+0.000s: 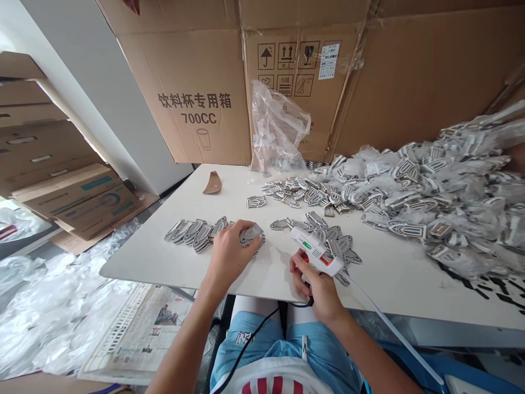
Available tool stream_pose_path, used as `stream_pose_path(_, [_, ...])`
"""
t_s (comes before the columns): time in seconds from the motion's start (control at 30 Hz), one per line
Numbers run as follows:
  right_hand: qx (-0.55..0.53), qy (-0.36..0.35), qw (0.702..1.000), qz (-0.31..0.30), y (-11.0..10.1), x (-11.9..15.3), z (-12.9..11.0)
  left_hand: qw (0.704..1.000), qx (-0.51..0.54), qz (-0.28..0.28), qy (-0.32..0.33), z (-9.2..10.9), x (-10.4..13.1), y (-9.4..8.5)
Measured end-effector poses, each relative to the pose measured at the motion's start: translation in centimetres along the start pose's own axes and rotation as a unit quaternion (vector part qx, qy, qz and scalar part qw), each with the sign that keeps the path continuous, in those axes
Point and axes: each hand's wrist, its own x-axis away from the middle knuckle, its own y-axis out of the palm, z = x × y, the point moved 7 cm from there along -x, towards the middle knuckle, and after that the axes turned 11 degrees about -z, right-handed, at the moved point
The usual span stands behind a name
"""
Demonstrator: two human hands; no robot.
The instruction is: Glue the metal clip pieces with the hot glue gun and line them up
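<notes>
Left hand: fingers pinch gray piece over table. Right hand: fingers wrapped around hot-glue gun.

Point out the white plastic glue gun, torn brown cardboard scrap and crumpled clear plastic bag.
White plastic glue gun (315, 251), head view: middle of casing.
Torn brown cardboard scrap (212, 184), head view: its middle.
Crumpled clear plastic bag (275, 126), head view: middle of film.

Behind the white folding table stands a cardboard carton printed 700CC; a torn cardboard scrap lies toward the table's far-left corner. Left of the table are crumpled clear plastic film and stacked cartons.
</notes>
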Motion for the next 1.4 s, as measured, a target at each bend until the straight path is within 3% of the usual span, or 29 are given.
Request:
stream_pose_path(0.27, [0.007,0.012,1.000,-0.001,0.3,0.1,-0.2,0.990,-0.116,0.035,0.073,1.4,0.1,0.8])
stream_pose_path(0.63, [0.006,0.015,1.000,0.007,0.3,0.1,-0.4,0.982,-0.172,0.042,0.070,1.6,0.2,1.1])
stream_pose_path(0.87, [0.011,0.008,1.000,0.012,0.2,0.0,-0.3,0.988,-0.142,0.033,0.055,1.3,0.4,1.0])
stream_pose_path(1.0, [-0.009,-0.005,0.999,0.051,-0.3,0.0,-0.3,0.994,-0.098,0.024,0.046,1.3,-0.2,0.9])
stream_pose_path(1.07, [-0.019,-0.015,0.996,0.082,-0.7,0.1,-0.3,0.993,-0.101,0.001,0.053,1.7,-1.4,1.0])
stream_pose_path(1.13, [-0.022,-0.026,0.995,0.098,-0.9,0.1,-0.3,0.989,-0.117,-0.056,0.072,2.3,-3.6,1.8])
stream_pose_path(1.27, [-0.037,-0.033,0.994,0.098,-0.7,0.1,-0.4,0.963,-0.131,-0.211,0.102,2.9,-9.0,4.7])
stream_pose_path(1.4, [-0.047,-0.037,0.993,0.105,-0.6,-0.1,-0.4,0.944,-0.140,-0.282,0.101,2.7,-12.7,7.6])
